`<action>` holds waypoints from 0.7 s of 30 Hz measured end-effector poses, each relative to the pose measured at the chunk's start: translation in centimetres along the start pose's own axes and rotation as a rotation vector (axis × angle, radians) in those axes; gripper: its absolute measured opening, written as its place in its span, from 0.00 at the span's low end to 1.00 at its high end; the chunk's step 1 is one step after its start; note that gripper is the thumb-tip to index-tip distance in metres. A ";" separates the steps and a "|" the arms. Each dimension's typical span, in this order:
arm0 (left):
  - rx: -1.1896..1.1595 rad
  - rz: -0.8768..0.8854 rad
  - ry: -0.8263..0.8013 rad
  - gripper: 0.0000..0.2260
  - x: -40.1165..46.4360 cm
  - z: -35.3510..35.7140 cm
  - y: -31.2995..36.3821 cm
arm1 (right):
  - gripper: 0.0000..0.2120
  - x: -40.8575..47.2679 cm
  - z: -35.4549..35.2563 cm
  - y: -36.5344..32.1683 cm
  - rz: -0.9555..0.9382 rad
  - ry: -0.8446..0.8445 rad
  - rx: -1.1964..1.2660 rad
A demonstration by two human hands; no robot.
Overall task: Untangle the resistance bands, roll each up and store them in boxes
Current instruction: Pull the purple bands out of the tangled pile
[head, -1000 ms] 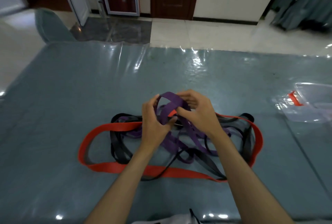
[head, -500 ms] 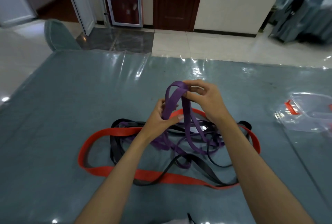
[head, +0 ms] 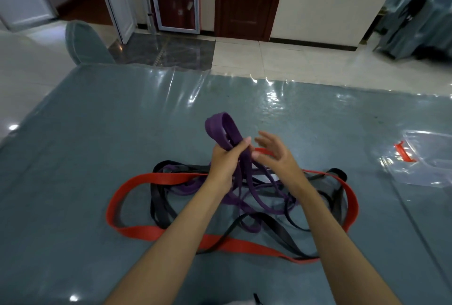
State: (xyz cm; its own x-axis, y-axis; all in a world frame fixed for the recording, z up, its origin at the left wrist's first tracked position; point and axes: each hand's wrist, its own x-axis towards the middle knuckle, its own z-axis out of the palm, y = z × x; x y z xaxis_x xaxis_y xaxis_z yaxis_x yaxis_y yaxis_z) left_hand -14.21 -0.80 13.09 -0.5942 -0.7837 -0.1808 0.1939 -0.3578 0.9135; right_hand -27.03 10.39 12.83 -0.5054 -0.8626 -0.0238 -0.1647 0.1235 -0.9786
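A tangle of resistance bands lies on the grey-blue table. The wide red band [head: 156, 178] rings the pile, black bands [head: 160, 204] cross inside it, and a purple band [head: 221, 127] rises out of the middle. My left hand [head: 226, 161] is closed around the purple band, holding its folded loop above the pile. Just to the right, my right hand [head: 274, 155] has its fingers spread and holds nothing, close to the purple strands. Lower purple strands still trail into the black ones.
A clear plastic box [head: 430, 160] with a red clip stands at the table's right side. A glossy plastic sheet covers the table [head: 97, 133]. A chair back [head: 84, 44] shows beyond the far left corner. Tiled floor and doors lie behind.
My right hand has let go of the purple loop and opened. My left hand has taken the purple band higher in its grip, lifting it off the pile.
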 end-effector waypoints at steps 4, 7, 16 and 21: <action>-0.126 0.019 -0.056 0.10 0.8 0.7 3.0 | 0.28 -1.0 3.3 4.9 0.145 -0.166 -0.078; -0.176 0.036 -0.081 0.04 1.4 0.9 5.4 | 0.20 -1.0 5.7 6.8 0.107 -0.029 -0.063; -0.473 -0.074 0.115 0.07 5.4 -2.8 8.9 | 0.09 2.8 5.0 2.6 0.093 0.170 0.237; -0.536 -0.108 0.105 0.07 6.0 -3.7 9.5 | 0.13 4.6 3.6 -1.7 0.009 0.183 0.217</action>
State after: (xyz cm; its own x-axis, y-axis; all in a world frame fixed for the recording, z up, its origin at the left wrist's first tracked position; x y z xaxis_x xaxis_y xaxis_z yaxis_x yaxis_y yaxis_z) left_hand -13.09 -10.78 19.37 -0.5575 -0.7646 -0.3235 0.5224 -0.6259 0.5791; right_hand -26.00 4.44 13.69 -0.6535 -0.7568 -0.0148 0.0157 0.0059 -0.9999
